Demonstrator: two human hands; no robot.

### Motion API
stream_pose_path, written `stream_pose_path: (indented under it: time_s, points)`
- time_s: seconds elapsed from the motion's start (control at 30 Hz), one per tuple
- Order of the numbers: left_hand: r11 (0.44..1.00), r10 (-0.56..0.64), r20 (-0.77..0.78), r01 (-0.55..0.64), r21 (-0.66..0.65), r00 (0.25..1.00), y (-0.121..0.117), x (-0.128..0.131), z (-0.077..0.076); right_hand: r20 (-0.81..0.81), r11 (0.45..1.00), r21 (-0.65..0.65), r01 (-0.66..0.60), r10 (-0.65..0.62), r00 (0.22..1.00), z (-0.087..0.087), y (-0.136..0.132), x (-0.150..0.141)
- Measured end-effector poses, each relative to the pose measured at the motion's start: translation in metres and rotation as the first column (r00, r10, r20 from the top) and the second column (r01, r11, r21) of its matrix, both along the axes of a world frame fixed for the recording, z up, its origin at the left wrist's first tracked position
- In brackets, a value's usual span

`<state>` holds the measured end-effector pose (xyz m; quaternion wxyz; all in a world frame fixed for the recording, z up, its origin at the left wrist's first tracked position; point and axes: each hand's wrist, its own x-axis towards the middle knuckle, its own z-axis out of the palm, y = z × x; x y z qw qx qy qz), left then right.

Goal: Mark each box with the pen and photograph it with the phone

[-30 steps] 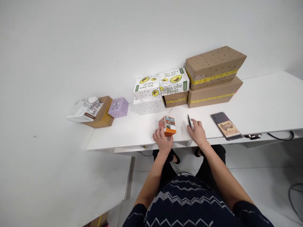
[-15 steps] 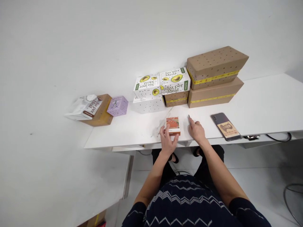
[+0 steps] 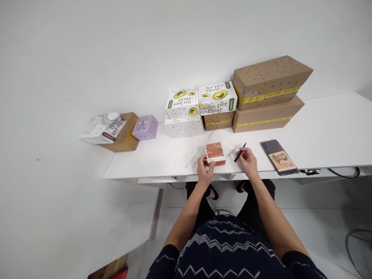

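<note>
A small orange box (image 3: 215,153) lies flat on the white table (image 3: 319,131), its printed face up. My left hand (image 3: 205,171) grips its near left corner with closed fingers. Just to the right, my right hand (image 3: 247,161) is closed on a black pen (image 3: 240,152), whose tip points up and away from me. The two hands are a short way apart near the table's front edge.
A phone (image 3: 279,157) lies right of my right hand. Behind stand two avocado-printed boxes (image 3: 200,99) on other boxes, and two stacked brown boxes (image 3: 269,93). Far left sit a lilac box (image 3: 145,127) and a white pouch (image 3: 104,128) on a brown box.
The orange box went from tilted up in my left hand to lying flat on the table. My right hand picked the pen up off the table.
</note>
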<state>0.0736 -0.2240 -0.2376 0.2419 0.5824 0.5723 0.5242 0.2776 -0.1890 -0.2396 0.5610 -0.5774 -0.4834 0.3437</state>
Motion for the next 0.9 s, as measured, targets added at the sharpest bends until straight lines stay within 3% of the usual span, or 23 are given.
stream_pose_path:
  time_s: [0.17, 0.33, 0.4, 0.6, 0.8, 0.9]
  points:
    - [1.000, 0.001, -0.101, -0.004, -0.022, 0.995, 0.004, 0.007, 0.006, -0.107, 0.976, -0.001, 0.219, -0.218, 0.970, 0.012, -0.005, -0.006]
    - [0.997, 0.005, -0.161, -0.017, -0.070, 0.987, 0.011, 0.009, 0.011, -0.378, 0.996, -0.004, 0.084, -0.079, 0.922, 0.034, -0.011, -0.011]
    - [0.997, 0.012, -0.178, -0.025, -0.071, 0.984, 0.012, 0.010, 0.011, -0.400, 0.999, 0.032, 0.015, -0.001, 0.916, 0.045, -0.012, -0.017]
    - [0.997, 0.015, -0.239, -0.031, -0.065, 0.971, 0.010, 0.012, 0.009, -0.213, 0.989, 0.103, -0.110, 0.129, 0.969, 0.067, -0.012, -0.039]
    - [0.999, 0.023, -0.265, -0.035, -0.041, 0.964, 0.010, 0.012, 0.007, 0.133, 0.984, 0.082, -0.161, 0.149, 0.980, 0.067, -0.004, -0.053]
    - [0.999, 0.010, -0.273, -0.018, -0.026, 0.962, 0.010, 0.011, 0.006, 0.212, 0.974, 0.079, -0.213, 0.193, 0.958, 0.065, 0.002, -0.057]
